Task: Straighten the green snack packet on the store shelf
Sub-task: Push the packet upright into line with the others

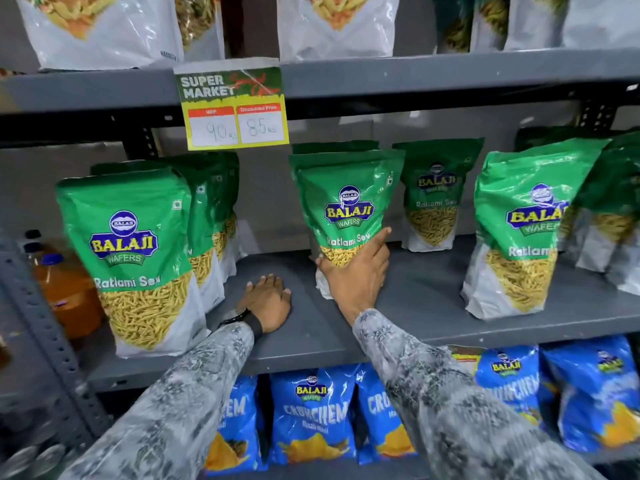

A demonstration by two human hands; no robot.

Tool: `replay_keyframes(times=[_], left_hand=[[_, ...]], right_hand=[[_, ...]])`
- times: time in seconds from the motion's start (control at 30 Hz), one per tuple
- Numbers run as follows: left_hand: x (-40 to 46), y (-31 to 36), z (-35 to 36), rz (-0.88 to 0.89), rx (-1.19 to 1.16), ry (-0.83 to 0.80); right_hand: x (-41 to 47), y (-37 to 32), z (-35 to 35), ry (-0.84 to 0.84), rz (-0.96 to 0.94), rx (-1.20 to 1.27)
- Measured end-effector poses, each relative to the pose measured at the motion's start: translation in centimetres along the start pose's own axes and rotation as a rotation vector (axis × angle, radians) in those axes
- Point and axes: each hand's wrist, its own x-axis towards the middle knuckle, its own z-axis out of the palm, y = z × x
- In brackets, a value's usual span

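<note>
A green Balaji Ratlami Sev snack packet (346,202) stands upright near the middle of the grey shelf (415,306). My right hand (356,271) grips its lower front, thumb on the left edge and fingers spread across the right side. My left hand (266,303) lies flat, palm down, on the bare shelf board to the left of the packet, holding nothing. A dark watch sits on that wrist.
More green packets stand to the left (138,258), behind at right (434,199) and at far right (519,230). A price tag (235,105) hangs from the shelf above. Blue packets (311,414) fill the shelf below. Orange drink bottles (65,289) stand at far left.
</note>
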Motion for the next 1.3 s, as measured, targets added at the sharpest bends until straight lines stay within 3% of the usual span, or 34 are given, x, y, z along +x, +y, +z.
replay_keyframes(times=[0.87,1.3], left_hand=[[-0.2,0.5,-0.7,0.0,0.009,-0.022],[-0.5,0.7,-0.9,0.02,0.032,-0.015]], right_hand=[[-8.2,-0.2,-9.9,-0.045,-0.031,0.04],[-9.3,1.6,-12.7,-0.142,-0.02,0.221]])
